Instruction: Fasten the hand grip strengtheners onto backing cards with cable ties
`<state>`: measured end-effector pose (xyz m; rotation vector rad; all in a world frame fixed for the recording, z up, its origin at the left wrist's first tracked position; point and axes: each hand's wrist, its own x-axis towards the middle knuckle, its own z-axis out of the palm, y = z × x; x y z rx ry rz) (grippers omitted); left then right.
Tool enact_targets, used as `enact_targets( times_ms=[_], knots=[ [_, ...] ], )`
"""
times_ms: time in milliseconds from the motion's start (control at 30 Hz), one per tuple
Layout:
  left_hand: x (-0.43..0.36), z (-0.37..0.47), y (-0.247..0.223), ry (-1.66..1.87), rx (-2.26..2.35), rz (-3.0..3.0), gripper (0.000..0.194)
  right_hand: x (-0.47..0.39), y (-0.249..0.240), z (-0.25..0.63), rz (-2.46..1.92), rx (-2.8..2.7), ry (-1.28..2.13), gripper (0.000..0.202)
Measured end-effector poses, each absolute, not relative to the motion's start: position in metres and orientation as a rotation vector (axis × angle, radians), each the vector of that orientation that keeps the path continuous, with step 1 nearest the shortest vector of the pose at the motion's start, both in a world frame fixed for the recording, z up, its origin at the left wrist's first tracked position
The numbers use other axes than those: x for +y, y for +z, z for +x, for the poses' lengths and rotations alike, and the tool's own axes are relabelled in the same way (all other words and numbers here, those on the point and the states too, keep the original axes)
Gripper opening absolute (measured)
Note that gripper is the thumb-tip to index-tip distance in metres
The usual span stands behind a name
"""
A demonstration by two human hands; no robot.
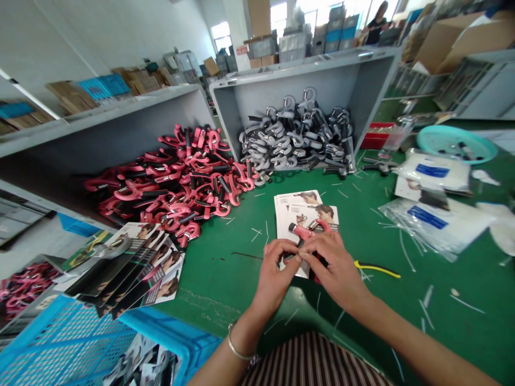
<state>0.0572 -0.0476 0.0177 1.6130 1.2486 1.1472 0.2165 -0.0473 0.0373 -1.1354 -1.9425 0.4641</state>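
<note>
My left hand [274, 273] and my right hand [336, 268] meet in front of me, thumbs and fingertips pinched together. What lies between the fingertips is too small to make out. Just beyond and partly under the fingers is a red tool with black parts [306, 231], which looks like a tubing cutter. It rests on a small stack of printed cards [284, 217], with the lower part covered by my hands. To the right of my right hand lies a pair of yellow-and-black handled pliers [380, 269].
Grey bins hold heaped red tools [193, 171] and grey tools [293, 134]. Printed cards [140, 268] fan out at left, above a blue crate [181, 343]. Plastic bags [438, 214], a turquoise basin [438, 136] and thin white strips [406, 251] lie at right. A person [376, 27] is far back.
</note>
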Motion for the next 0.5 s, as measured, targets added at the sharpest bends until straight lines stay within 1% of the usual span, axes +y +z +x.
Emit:
enact_targets(
  times_ms=[133, 367, 433, 500],
  knots=[
    [-0.046, 0.062, 0.018, 1.122, 1.311, 1.687, 0.008, -0.050, 0.035, 0.218, -1.141, -1.946, 0.483, 0.012],
    [-0.048, 0.067, 0.016, 1.073, 1.518, 1.943, 0.019, -0.070, 0.016, 0.225, -1.184, -1.800, 0.584, 0.011],
    [-0.051, 0.065, 0.016, 1.073, 1.527, 1.995, 0.023, -0.079, 0.006, 0.238, -1.149, -1.860, 0.540, 0.011],
    [-0.052, 0.062, 0.014, 1.070, 1.504, 2.009, 0.024, -0.086, -0.011, 0.264, -1.208, -1.914, 0.419, 0.010]
  ],
)
